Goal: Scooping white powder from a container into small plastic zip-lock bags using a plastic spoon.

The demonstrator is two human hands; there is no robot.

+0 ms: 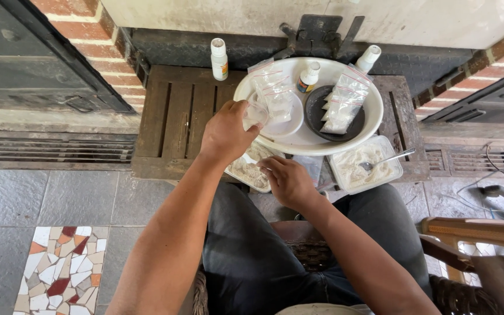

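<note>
Clear plastic pouch (256, 112) | pinched by left hand (226, 133) | right hand (287, 181) curled, contents unclear | round white tray (310, 142)

So there's a low dark wooden slatted crate (176, 119) serving as the table. Sitting right on it: a big white round tray (361, 133), a white bottle (219, 59) near the back, and two clear plastic tubs of white powder (357, 169), (251, 170) along the front edge.

Glossy plastic bags (272, 93), rough wooden crate (176, 119), metal spoon (386, 159).
</note>
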